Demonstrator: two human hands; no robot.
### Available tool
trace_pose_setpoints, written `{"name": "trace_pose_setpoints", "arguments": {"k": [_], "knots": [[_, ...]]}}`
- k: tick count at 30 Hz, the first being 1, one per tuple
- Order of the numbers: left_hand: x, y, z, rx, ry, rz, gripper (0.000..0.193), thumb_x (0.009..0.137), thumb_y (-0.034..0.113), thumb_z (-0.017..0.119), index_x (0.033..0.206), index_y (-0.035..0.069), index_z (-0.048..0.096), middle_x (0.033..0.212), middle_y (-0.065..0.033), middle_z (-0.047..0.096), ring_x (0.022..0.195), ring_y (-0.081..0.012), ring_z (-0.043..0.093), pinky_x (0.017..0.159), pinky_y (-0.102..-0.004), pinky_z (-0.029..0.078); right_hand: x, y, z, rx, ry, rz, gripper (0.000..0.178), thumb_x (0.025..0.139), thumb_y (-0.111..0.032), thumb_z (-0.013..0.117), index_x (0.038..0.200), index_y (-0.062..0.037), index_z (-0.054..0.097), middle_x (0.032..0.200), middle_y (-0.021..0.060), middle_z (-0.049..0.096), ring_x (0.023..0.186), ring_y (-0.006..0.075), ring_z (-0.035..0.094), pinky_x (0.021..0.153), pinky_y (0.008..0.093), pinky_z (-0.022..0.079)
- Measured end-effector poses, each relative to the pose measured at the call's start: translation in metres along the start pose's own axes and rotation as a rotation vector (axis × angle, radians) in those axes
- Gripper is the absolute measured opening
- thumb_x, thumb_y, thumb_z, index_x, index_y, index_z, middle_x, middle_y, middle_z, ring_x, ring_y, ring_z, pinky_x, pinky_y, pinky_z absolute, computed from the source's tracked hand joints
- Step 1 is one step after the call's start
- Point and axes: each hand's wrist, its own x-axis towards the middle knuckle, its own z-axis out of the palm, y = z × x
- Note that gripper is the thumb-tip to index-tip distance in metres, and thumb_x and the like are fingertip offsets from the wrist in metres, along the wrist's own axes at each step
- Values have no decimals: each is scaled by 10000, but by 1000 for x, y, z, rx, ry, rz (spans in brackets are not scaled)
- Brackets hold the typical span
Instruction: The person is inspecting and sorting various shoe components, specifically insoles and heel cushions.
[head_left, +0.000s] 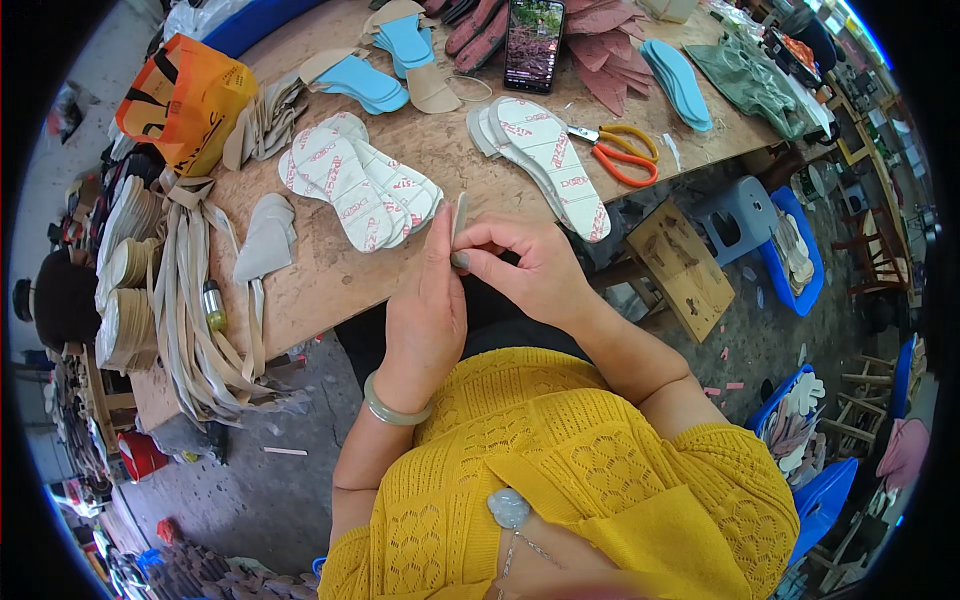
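Near the table's front edge, my left hand (430, 305) and my right hand (528, 262) meet at a thin pale strip-like piece (460, 213), seen edge-on. The left fingers point upward, pressed together against it. My right thumb and forefinger pinch its lower end. What exactly it is, I cannot tell. Just beyond my left hand lies a fanned pile of white insole shapes (350, 190) with red print. A second stack of white insole shapes (550, 155) lies beyond my right hand, beside scissors (628, 160) with orange and yellow handles.
Beige fabric strips (185, 290) hang off the table's left side, near an orange bag (185, 105). Blue insoles (360, 85), an upright phone (533, 45) and dark red pieces (603, 50) stand farther back. A wooden stool (680, 268) and a blue basin (808, 290) are at right.
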Motion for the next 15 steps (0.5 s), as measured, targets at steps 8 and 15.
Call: {"name": "trace_pose_setpoints", "arguments": {"k": [8, 15], "knots": [[0, -5, 1, 41, 57, 106, 572, 905, -15, 469, 1448, 52, 303, 919, -187, 636, 781, -340, 635, 666, -401, 503, 1, 2, -6, -22, -39, -12, 94, 849, -17, 624, 930, 26, 645, 811, 62, 626, 729, 113, 593, 674, 241, 471], [-2, -2, -4, -23, -17, 88, 568, 905, -19, 459, 1446, 46, 303, 978, -209, 636, 783, -372, 636, 664, -421, 501, 3, 2, -12, -95, -98, -95, 84, 846, -2, 619, 924, 21, 639, 805, 58, 621, 738, 110, 591, 676, 243, 471]]}}
